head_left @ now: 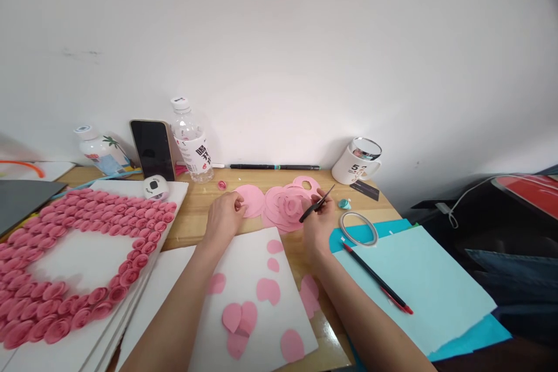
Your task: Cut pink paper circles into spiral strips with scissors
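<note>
My left hand (223, 216) is closed, its thumb and fingertips pinching the left edge of a round pink paper piece (253, 200). My right hand (320, 222) grips small dark scissors (319, 203), with their tips aimed up and to the right. Between the hands lies a pile of pink paper spirals and rounds (283, 209), partly overlapped by my right fingers. Loose pink paper pieces (268, 290) are scattered on the white sheet (261, 343) beneath my forearms. A small rolled pink paper flower (222, 185) sits behind my left hand.
At left is a white board edged with pink paper roses (91, 253). A phone (153, 148) and water bottle (192, 145) stand near the wall. Right of me are a mug (357, 163), a tape roll (358, 228), a pen (377, 276) and blue paper (436, 290).
</note>
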The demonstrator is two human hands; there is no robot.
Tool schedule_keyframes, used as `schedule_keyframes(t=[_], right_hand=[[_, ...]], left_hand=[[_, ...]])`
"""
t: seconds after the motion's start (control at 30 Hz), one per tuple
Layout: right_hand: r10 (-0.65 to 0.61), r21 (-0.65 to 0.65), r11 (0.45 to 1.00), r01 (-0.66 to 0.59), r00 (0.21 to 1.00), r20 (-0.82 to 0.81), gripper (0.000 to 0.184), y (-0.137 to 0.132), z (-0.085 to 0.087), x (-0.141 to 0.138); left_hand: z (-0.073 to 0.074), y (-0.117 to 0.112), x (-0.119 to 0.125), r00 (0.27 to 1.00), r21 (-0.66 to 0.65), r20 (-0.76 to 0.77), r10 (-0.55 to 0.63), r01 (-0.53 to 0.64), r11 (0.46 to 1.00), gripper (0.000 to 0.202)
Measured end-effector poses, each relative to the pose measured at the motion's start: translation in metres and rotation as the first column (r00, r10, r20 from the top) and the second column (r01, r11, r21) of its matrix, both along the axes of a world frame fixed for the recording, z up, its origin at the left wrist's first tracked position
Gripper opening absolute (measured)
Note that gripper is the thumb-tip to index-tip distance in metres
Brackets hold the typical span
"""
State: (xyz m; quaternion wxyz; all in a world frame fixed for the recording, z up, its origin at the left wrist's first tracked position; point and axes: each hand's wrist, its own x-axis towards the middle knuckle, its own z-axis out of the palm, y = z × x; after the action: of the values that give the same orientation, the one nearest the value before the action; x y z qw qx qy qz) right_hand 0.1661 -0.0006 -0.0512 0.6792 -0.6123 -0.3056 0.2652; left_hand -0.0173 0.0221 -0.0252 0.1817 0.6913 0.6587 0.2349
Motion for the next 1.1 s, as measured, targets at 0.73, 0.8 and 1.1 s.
schedule_keyframes(t=[0.73,0.8,1.1], right_hand=[[0.475,-0.019,0.88,-0.475,0.878,0.05,0.032,-0.006,0.0,-0.018],[0.515,-0.051,0.857,-0.513,0.856,0.048,0.035,-0.006,-0.003,-0.019],[0.424,-0.102,0.904,-0.415,0.9,0.103,0.035,-0.007,-0.002,-0.015]], left_hand=[[-0.006,-0.004,0.0,0.923,0.044,-0.224,-0.312,0.33,0.943,0.008],[-0.006,-0.004,0.0,0.924,0.045,-0.213,-0.318,0.334,0.942,0.01],[-0.003,-0.005,0.0,0.912,0.032,-0.221,-0.347,0.362,0.932,0.014]])
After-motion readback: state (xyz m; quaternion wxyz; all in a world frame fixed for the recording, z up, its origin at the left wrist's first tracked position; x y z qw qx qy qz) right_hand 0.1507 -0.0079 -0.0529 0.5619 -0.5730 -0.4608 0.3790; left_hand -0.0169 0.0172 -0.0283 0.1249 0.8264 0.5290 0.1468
